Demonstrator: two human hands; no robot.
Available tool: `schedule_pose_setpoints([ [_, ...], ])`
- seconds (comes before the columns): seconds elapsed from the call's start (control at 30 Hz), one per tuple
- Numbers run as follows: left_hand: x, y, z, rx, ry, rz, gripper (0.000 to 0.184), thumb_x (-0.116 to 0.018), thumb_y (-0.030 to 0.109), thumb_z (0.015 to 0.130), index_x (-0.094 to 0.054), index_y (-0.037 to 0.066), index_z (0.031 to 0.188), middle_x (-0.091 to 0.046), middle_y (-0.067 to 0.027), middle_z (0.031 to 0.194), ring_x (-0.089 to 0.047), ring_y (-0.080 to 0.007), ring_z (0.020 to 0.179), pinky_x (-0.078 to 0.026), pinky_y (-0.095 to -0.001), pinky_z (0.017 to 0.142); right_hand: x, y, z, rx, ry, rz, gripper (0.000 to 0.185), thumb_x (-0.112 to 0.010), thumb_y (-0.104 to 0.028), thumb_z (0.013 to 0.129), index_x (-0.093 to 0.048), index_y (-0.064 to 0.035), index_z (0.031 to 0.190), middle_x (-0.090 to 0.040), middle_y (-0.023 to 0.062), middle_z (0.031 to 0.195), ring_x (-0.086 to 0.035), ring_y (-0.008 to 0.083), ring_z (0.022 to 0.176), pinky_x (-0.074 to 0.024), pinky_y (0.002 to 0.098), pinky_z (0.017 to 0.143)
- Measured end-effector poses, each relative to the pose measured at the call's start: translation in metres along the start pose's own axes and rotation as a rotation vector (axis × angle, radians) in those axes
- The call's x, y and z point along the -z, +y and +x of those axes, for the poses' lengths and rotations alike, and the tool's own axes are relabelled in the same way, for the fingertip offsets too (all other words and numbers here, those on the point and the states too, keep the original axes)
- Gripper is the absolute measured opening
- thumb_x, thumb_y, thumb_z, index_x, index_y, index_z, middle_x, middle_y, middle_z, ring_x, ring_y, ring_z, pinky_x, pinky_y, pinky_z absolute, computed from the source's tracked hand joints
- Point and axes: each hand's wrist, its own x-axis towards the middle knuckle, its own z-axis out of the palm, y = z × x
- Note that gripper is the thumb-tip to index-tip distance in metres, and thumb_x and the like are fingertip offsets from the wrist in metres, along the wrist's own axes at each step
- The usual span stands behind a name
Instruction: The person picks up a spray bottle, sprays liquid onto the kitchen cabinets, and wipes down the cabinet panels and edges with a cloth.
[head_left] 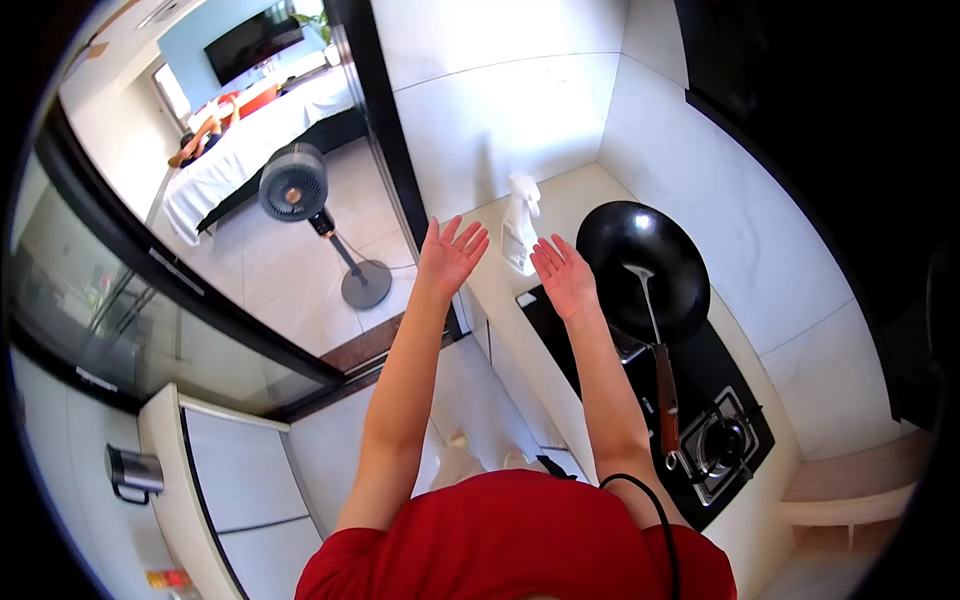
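Both arms reach forward with the palms turned up. My left hand is open and empty, its fingers apart, over the floor beside the counter's end. Empty too, my right hand lies open just below and right of a white spray bottle, which stands upright on the counter. Right of that hand, a black wok sits on the black gas stove. A spatula with a metal head and brown handle rests in the wok, its handle over the rim.
A bare burner is at the stove's near end. Beyond the doorway stand a fan and a bed with a person on it. A low cabinet and a kettle are at the left.
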Motion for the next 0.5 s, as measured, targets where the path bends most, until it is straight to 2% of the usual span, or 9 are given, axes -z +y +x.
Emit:
schedule_pose_setpoints([
  [0.03, 0.0, 0.004, 0.017, 0.022, 0.013, 0.029, 0.067, -0.041, 0.049, 0.095, -0.022, 0.007, 0.143, -0.032, -0.0245, 0.14, -0.041, -0.0374, 0.124, -0.038, -0.0456, 0.104, -0.001, 0.002, 0.011, 0.011, 0.042, -0.002, 0.045, -0.038, -0.019, 0.098, -0.032, 0.0012, 0.137, -0.04, 0.0202, 0.135, -0.04, 0.0315, 0.125, -0.036, 0.0416, 0.107],
  [0.07, 0.002, 0.008, 0.034, 0.047, 0.05, 0.036, 0.065, -0.041, 0.05, 0.095, -0.027, 0.007, 0.142, -0.033, -0.0234, 0.141, -0.038, -0.0386, 0.127, -0.033, -0.0471, 0.106, -0.001, 0.005, 0.022, 0.027, 0.057, 0.008, 0.045, -0.038, -0.019, 0.098, -0.032, 0.0012, 0.137, -0.04, 0.0202, 0.135, -0.04, 0.0315, 0.125, -0.036, 0.0416, 0.107],
  [0.3, 0.0, 0.027, 0.145, 0.233, 0.042, 0.214, 0.069, -0.043, 0.055, 0.092, -0.029, 0.009, 0.142, -0.038, -0.0206, 0.139, -0.034, -0.0338, 0.13, -0.032, -0.0448, 0.106, -0.015, 0.009, 0.079, 0.13, 0.206, -0.003, 0.044, -0.037, -0.019, 0.098, -0.034, -0.0009, 0.138, -0.037, 0.0159, 0.137, -0.042, 0.0299, 0.121, -0.0377, 0.0403, 0.105],
  [0.4, 0.003, 0.024, 0.175, 0.327, -0.074, 0.331, 0.068, -0.04, 0.057, 0.092, -0.032, 0.009, 0.14, -0.042, -0.0186, 0.138, -0.038, -0.0325, 0.128, -0.034, -0.0441, 0.105, -0.022, 0.015, 0.089, 0.168, 0.175, -0.036, 0.043, -0.037, -0.017, 0.098, -0.034, 0.0, 0.137, -0.039, 0.015, 0.134, -0.045, 0.0273, 0.118, -0.0392, 0.0385, 0.103],
  [0.5, 0.009, 0.018, 0.199, 0.432, -0.257, 0.331, 0.063, -0.037, 0.056, 0.094, -0.038, 0.009, 0.136, -0.051, -0.0135, 0.131, -0.05, -0.0284, 0.118, -0.038, -0.0424, 0.102, -0.012, 0.024, 0.098, 0.254, 0.096, -0.026, 0.042, -0.039, -0.016, 0.097, -0.036, 0.002, 0.135, -0.043, 0.0142, 0.132, -0.047, 0.0259, 0.116, -0.0407, 0.0367, 0.102],
])
